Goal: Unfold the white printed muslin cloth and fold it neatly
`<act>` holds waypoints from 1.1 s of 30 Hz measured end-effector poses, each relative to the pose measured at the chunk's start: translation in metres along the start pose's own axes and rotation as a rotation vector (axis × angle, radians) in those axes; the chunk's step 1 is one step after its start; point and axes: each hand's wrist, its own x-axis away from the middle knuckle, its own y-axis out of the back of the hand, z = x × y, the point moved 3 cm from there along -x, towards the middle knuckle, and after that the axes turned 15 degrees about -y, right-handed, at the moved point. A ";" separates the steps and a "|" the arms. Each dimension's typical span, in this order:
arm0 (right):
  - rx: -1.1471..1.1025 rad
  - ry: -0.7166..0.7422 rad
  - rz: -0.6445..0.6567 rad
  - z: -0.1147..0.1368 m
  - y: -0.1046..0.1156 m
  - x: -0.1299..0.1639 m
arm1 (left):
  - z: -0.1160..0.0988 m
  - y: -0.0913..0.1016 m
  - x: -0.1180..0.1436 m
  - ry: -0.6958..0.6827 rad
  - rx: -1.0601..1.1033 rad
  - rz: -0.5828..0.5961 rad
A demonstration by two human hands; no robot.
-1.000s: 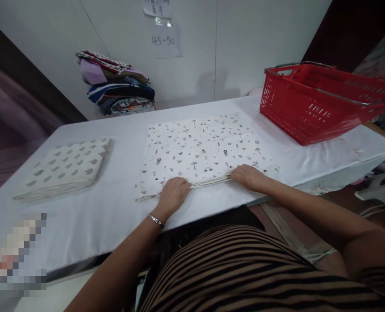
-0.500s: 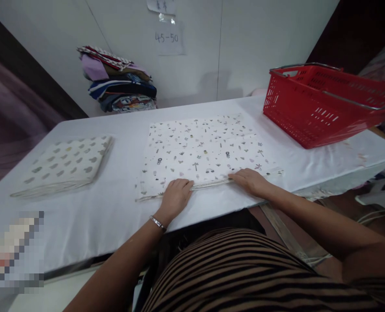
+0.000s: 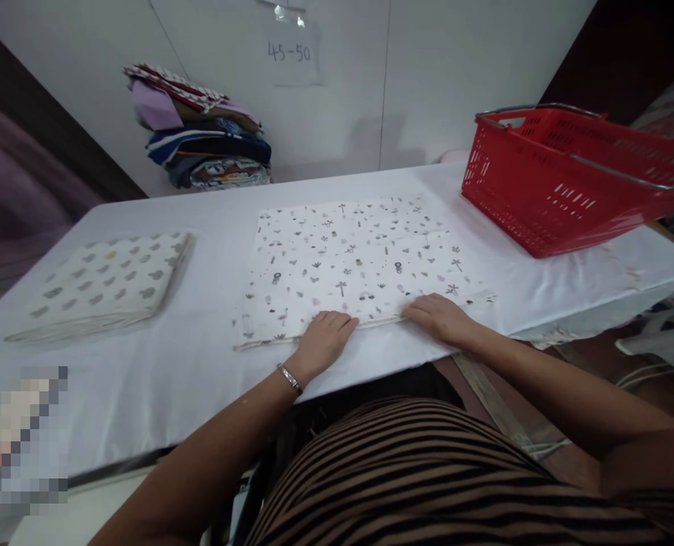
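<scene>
White printed cotton cloth (image 3: 351, 262) lies flat at the middle of the white-covered table (image 3: 200, 364) — its near edge pressed by both palms-down, unclenched hands. Since a second ago the left hand (image 3: 322, 341) has slid rightward, nearer the right hand (image 3: 440, 317).

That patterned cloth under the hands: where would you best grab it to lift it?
Probably the near edge of the patterned cloth, coming from the table's front side. It lies flat, and the left hand and right hand already rest there, where the layered hem offers something to pinch.
</scene>
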 end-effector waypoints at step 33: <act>-0.084 -0.008 -0.043 0.046 -0.007 -0.032 | -0.002 0.008 -0.007 0.226 0.196 -0.141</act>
